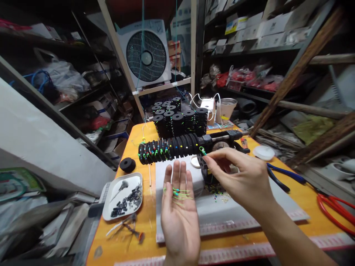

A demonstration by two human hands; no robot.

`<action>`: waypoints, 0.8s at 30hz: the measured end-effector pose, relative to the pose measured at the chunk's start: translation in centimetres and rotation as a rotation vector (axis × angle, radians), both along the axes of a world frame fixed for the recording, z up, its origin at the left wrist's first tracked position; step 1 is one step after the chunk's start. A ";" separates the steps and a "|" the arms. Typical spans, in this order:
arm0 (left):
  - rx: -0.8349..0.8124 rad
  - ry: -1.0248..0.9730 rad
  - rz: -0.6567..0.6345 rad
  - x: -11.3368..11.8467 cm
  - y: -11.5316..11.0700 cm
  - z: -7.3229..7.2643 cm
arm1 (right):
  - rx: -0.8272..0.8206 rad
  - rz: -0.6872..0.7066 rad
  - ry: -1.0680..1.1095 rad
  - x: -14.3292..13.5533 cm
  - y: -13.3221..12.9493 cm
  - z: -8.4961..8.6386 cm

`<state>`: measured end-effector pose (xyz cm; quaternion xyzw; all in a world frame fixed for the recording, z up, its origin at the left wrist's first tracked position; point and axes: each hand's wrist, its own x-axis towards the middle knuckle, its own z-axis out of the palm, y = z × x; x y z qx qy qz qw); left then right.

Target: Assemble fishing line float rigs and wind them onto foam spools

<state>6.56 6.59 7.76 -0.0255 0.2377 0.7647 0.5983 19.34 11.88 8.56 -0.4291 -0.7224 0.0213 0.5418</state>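
My left hand (181,212) is held palm up with its fingers stretched out flat. Across its palm lie several short green threads (181,194), some with small blue beads. My right hand (241,173) pinches a small green thread loop (202,149) between thumb and forefinger; the fingertips are partly hidden. That loop is close to the right part of a ribbed black roll (169,147) on a horizontal shaft. Green knots and coloured beads line the roll's left part, while single coloured pins or beads dot its right part.
A white tray (107,210) with small black tubes stands at left beside a black foam ring (127,164). Stacked black spools (177,120) stand behind. Blue-handled pliers (287,173) and red-handled scissors (335,208) lie at right. Loose beads (219,195) lie on the white board (233,220).
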 end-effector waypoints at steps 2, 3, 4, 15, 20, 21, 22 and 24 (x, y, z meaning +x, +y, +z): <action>0.001 0.014 0.002 -0.4 -0.1 0.2 | -0.002 -0.012 -0.019 -0.1 0.7 0.4; 0.004 0.022 0.002 -0.5 -0.2 0.3 | -0.011 -0.010 -0.023 -0.2 0.9 0.5; 0.011 0.029 0.004 -0.6 -0.2 0.3 | -0.023 -0.008 -0.023 -0.3 1.1 0.6; 0.016 0.052 -0.008 -0.7 -0.2 -0.2 | -0.136 0.021 -0.028 -0.2 1.5 0.8; 0.094 0.067 -0.038 -0.7 0.1 -0.3 | -0.104 0.072 -0.099 0.4 -0.1 0.0; 0.106 0.063 -0.047 -0.6 0.2 -0.3 | -0.058 0.062 -0.097 0.4 -0.7 -0.2; 0.116 0.057 -0.057 -0.5 0.3 -0.3 | -0.012 0.060 -0.090 0.3 -1.3 -0.4; 0.126 0.041 -0.084 -0.2 0.3 -0.3 | 0.035 0.122 -0.081 -0.2 -2.5 -0.5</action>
